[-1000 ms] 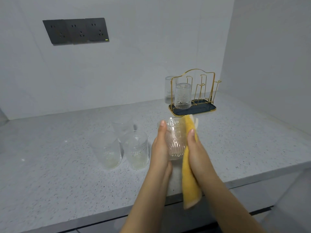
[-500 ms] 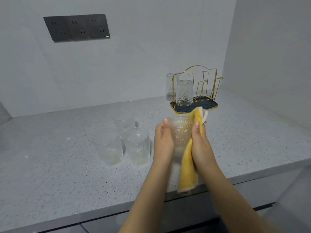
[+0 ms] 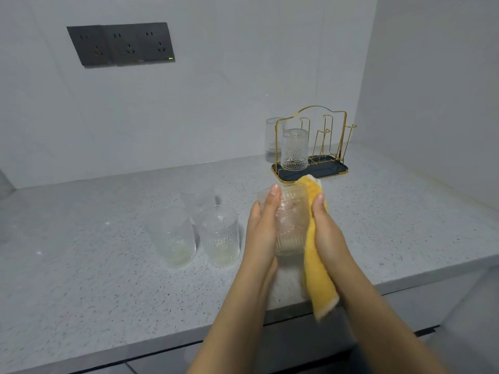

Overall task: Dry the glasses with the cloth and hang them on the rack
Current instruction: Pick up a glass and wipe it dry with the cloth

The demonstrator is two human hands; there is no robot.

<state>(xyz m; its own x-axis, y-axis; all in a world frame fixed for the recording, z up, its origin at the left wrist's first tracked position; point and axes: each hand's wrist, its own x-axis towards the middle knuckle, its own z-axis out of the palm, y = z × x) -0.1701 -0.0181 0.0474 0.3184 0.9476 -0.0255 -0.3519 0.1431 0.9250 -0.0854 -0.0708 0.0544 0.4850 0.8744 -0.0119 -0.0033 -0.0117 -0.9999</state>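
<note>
A clear patterned glass point(image 3: 290, 222) is held upright above the table point(image 3: 81, 279), between the two hands. The left hand point(image 3: 263, 230) is curled round the glass's left side, with the thumb lying up along it. The right hand point(image 3: 325, 233) is pressed on a yellow cloth point(image 3: 317, 276), which is kept against the glass's right side. The cloth's lower end is left hanging down past the table's front edge. Three more glasses point(image 3: 216, 236) are seen standing close together on the table, to the left of the hands. A gold wire rack point(image 3: 334, 141) with a dark tray is set further back, near the wall. One glass point(image 3: 294, 149) is hung upside down on the rack, and another glass point(image 3: 272, 134) is seen just behind the rack's left end. A dark row of sockets point(image 3: 121, 44) is fixed on the wall.
</note>
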